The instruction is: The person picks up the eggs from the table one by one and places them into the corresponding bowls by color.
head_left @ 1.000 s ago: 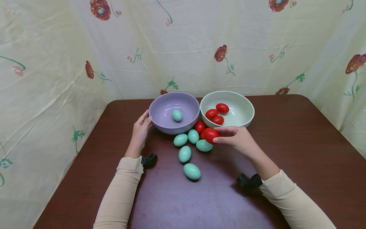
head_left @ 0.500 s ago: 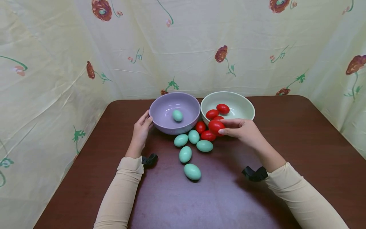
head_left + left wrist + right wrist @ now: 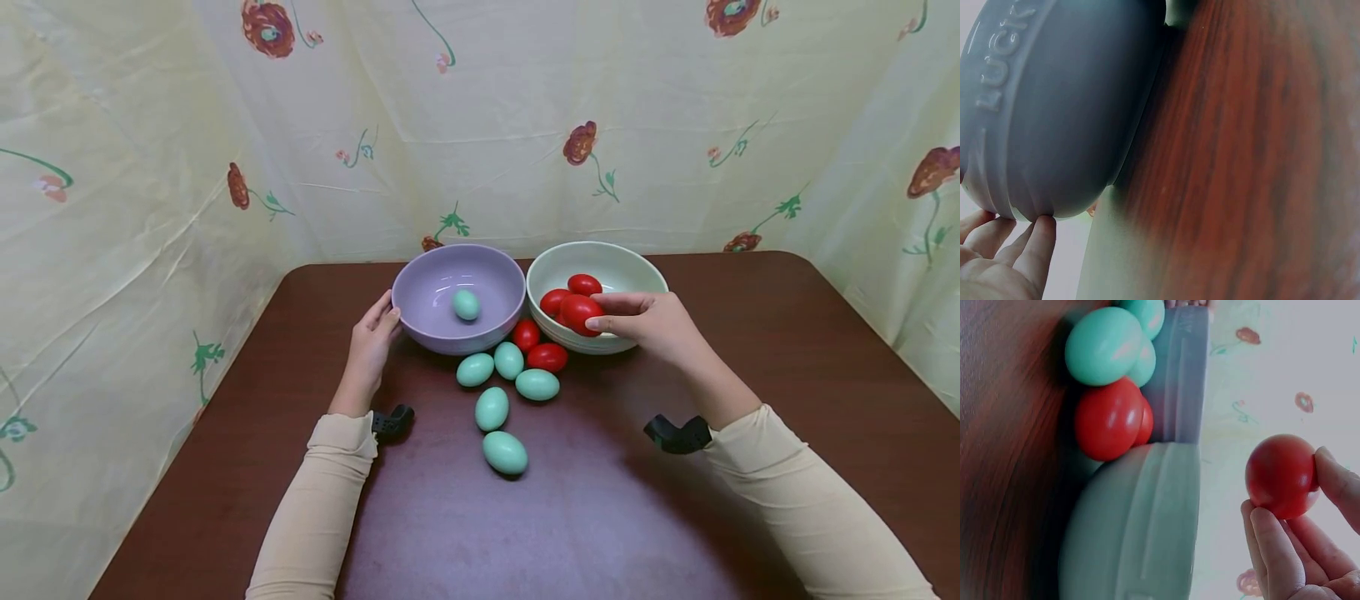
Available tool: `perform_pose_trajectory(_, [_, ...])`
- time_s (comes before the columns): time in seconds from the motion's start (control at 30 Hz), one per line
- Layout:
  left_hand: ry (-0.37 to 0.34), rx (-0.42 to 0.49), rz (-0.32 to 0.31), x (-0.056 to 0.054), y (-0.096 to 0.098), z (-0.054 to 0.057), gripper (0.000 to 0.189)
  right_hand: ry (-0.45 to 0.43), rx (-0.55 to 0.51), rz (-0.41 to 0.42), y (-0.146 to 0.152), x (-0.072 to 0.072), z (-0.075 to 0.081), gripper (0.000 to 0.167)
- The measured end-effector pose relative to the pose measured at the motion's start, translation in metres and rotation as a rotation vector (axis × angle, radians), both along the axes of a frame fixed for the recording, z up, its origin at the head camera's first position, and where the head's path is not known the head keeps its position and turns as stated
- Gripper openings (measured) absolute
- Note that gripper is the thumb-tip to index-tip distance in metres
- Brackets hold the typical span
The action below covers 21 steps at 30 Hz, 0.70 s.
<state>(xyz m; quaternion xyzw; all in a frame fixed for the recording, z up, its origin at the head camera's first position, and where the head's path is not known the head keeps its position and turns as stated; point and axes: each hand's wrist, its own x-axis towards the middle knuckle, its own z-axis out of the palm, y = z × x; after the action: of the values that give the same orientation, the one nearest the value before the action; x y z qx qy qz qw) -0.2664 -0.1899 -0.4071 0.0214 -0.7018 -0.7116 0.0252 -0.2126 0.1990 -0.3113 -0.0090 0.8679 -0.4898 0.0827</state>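
Observation:
My right hand (image 3: pixel 660 325) pinches a red egg (image 3: pixel 581 315) between thumb and fingertips, over the near rim of the pale green bowl (image 3: pixel 637 271). In the right wrist view the held egg (image 3: pixel 1282 476) stands apart from the bowl wall (image 3: pixel 1141 531). Other red eggs (image 3: pixel 584 285) lie inside that bowl. At its left side, the purple bowl (image 3: pixel 420 292) holds one mint-green egg (image 3: pixel 466 305). My left hand (image 3: pixel 371 342) rests its fingertips on the purple bowl's left side; the left wrist view shows fairly straight fingers (image 3: pixel 1038 250) touching it.
Two red eggs (image 3: pixel 547 357) lie on the brown table (image 3: pixel 600 517) before the bowls. Several mint-green eggs (image 3: pixel 505 452) are spread around and nearer to me. A floral cloth (image 3: pixel 487 125) hangs behind the table.
My right hand has carried the red egg rightward and away from me, from above the table eggs to the green bowl's rim. One mint-green egg has shifted slightly. The left hand stays put.

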Motion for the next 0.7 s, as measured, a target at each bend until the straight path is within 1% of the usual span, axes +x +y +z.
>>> perform_pose_trajectory(0.4, [0.007, -0.014, 0.002, 0.001, 0.000, 0.000, 0.054, -0.005, -0.011, -0.057, 0.007, -0.016, 0.003, 0.059])
perform_pose_trajectory(0.57, [0.003, -0.004, 0.005, 0.001, 0.000, 0.000, 0.054, -0.014, 0.009, -0.068, 0.011, -0.025, 0.000, 0.063])
perform_pose_trajectory(0.7, [0.010, 0.004, 0.002, 0.002, 0.000, 0.000, 0.054, -0.033, -0.036, -0.073, 0.013, -0.031, -0.005, 0.063])
